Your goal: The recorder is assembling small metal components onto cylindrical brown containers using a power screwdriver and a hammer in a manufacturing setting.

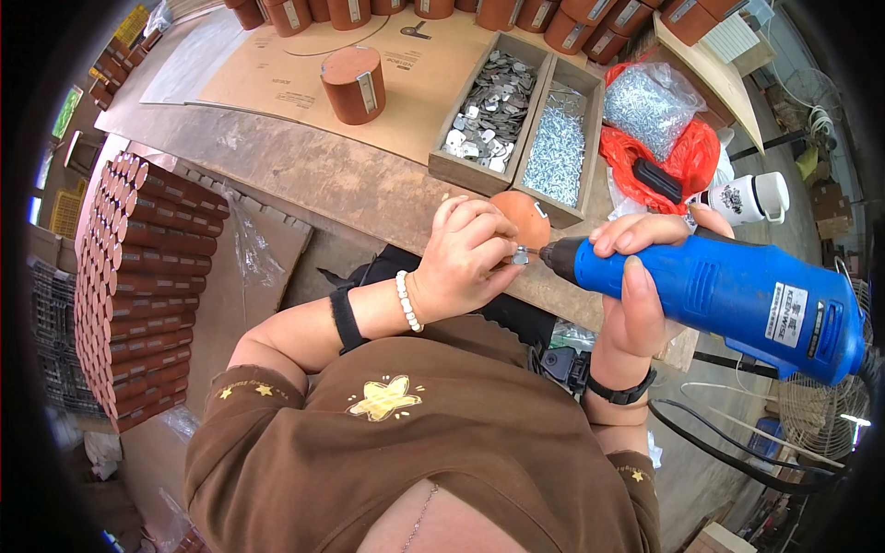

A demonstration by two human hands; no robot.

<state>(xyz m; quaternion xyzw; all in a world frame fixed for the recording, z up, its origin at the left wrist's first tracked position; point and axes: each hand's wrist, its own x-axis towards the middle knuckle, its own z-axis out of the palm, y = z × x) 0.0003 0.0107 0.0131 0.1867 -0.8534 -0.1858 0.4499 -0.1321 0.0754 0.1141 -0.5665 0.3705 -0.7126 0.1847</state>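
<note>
My right hand [645, 267] is wrapped round a blue electric screwdriver [710, 286], which points left across the front of the table. Its bit meets a small shiny metal piece [522, 256] pinched in the fingertips of my left hand [468, 249]. Just beyond those fingertips shows the round end of a reddish-brown block [523, 214], partly covered by my left hand; a small light fitting sits on it. Whether my left hand also touches that block, I cannot tell. Another reddish-brown cylinder [352, 88] with a metal strip stands on the cardboard farther back.
A two-part wooden box holds flat metal plates [493, 106] and silvery screws [556, 143]. Right of it lie a red bag [701, 152], a bag of screws [653, 101] and a white bottle [751, 198]. Brown cylinders [157, 286] are stacked at left; more line the back.
</note>
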